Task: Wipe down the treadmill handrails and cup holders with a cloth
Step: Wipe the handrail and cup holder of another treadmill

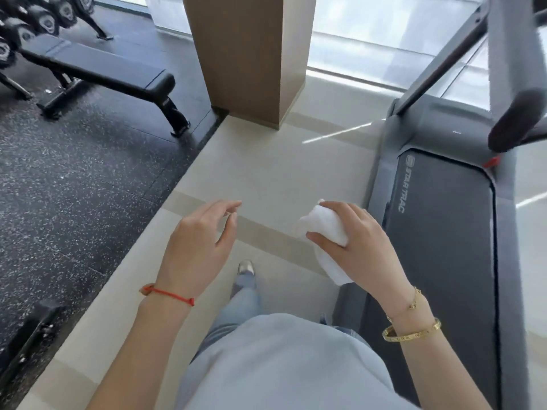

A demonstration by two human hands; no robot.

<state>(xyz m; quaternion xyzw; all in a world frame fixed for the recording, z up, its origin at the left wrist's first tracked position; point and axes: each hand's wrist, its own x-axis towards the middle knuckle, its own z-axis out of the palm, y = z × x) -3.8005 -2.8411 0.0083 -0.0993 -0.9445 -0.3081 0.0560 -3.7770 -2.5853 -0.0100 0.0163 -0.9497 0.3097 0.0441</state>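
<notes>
Right hand (358,235) clamped on bunched cloth (325,229), ready for wiping | left hand (201,241) loose, empty | treadmill (444,232) beside her, handrail (515,119) ahead, untouched | cup holders unseen

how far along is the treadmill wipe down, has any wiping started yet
Done: the white cloth is already picked up, gripped in the right hand. In hand: the person stands on the pale floor beside the treadmill; the left hand is free, fingers relaxed. Left: all the wiping, by the look of it. The cloth touches nothing, the one visible handrail is up ahead, and no cup holders are in view.
</notes>
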